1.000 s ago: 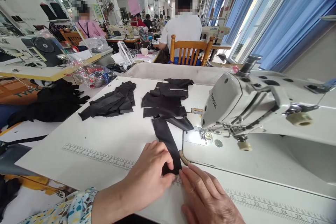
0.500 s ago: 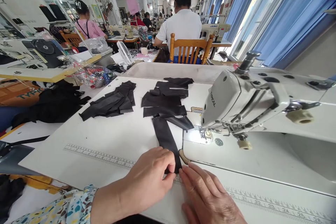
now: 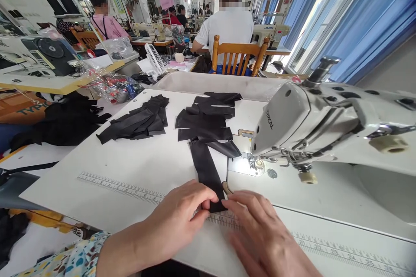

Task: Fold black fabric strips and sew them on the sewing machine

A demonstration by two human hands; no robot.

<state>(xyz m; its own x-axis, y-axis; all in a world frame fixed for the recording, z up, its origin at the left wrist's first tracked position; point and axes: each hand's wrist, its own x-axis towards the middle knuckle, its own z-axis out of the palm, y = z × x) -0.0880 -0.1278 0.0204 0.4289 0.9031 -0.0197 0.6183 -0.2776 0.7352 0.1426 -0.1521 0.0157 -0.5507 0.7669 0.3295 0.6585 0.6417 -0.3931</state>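
Note:
A black fabric strip [image 3: 206,166] lies lengthwise on the white sewing table, its near end over the printed ruler. My left hand [image 3: 178,214] is curled at the strip's near left edge, index finger on the cloth and thumb beside it. Its grip on the edge is partly hidden by the fingers. My right hand [image 3: 263,233] has its fingers stretched out, slightly lifted and blurred, with fingertips at the strip's near right corner. Beyond the strip, several black fabric pieces [image 3: 204,119] overlap in a column. Another fanned pile of black pieces [image 3: 138,121] lies to the left.
A white sewing machine [image 3: 286,121] stands at the right, its needle area lit. The ruler [image 3: 120,188] runs across the table's front. Behind the table are a pale trough [image 3: 201,84], a wooden chair [image 3: 238,54] and a seated person [image 3: 227,26]. Dark cloth [image 3: 65,121] is heaped at the left.
My right hand has lifted a little off the table, its fingers drawing up. My left fingers have loosened slightly and moved a little left. The view has shifted slightly; the strip stays in place.

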